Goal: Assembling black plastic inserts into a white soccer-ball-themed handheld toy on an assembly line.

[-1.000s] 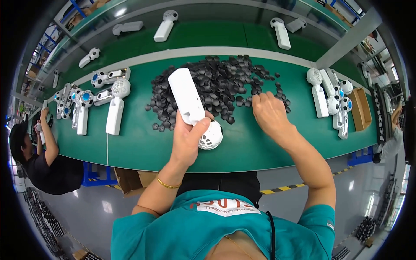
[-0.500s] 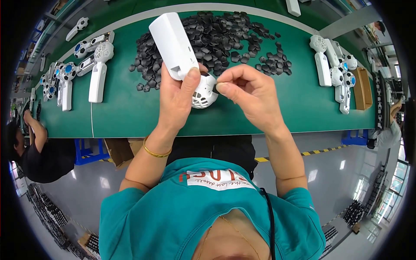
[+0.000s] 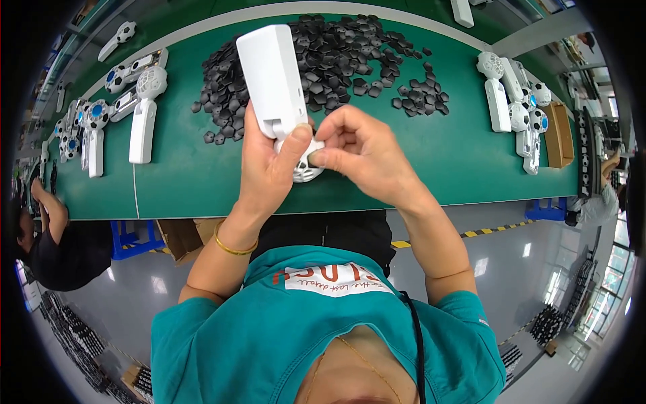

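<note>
My left hand (image 3: 272,151) is closed around the neck of a white handheld device with a long box-shaped handle (image 3: 269,71). The handle points up and away from me. At its near end is a round openwork head (image 3: 307,172), like a white football lattice, partly covered by my fingers. My right hand (image 3: 363,148) is at the right side of this head, thumb and curled fingers bent in against it. What lies between the right fingertips is hidden. Beyond the device spreads a large heap of small black pentagonal pieces (image 3: 336,60).
Similar white devices with ball heads lie at the left (image 3: 142,128) and right (image 3: 498,104) of the green table (image 3: 417,161). An open cardboard box (image 3: 558,138) stands at the right end. Another person (image 3: 67,236) sits at far left.
My right hand has moved left and slightly down, its thumb now against the head; the dark bit earlier at its fingertips is no longer clearly seen. The device has tipped more upright.
</note>
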Demonstrator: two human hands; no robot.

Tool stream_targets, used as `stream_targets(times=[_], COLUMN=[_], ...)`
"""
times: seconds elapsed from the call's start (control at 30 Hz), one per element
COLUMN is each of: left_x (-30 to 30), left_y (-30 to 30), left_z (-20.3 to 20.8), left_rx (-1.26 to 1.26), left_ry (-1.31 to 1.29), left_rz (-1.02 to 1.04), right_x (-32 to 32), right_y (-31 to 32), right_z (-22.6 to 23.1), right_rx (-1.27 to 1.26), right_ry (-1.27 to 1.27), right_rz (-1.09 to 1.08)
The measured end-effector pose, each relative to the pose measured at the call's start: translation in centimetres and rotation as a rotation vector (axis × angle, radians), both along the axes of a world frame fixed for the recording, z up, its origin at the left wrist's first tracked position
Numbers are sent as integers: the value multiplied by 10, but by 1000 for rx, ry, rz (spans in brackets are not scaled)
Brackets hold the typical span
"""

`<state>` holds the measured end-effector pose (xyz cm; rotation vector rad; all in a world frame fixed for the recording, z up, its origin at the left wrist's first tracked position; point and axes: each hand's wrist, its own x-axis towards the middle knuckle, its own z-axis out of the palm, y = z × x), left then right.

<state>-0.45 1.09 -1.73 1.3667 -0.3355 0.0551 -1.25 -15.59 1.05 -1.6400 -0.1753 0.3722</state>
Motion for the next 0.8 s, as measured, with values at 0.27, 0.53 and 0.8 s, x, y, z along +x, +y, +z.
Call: stream_targets(times=[0.27, 0.53, 0.8], left_x=[0, 12, 13], left_y=[-4, -1, 6], left_z=[-2, 5, 0], left_rx=[-24, -291, -310], left_ry=[109, 316, 342], left_rz=[38, -17, 25], right_x=[7, 62, 70], right_y=[-4, -69, -75], right_z=[-11, -35, -33], right_rx=[78, -576, -921], right_ry=[7, -664, -601], right_rz=[20, -311, -185])
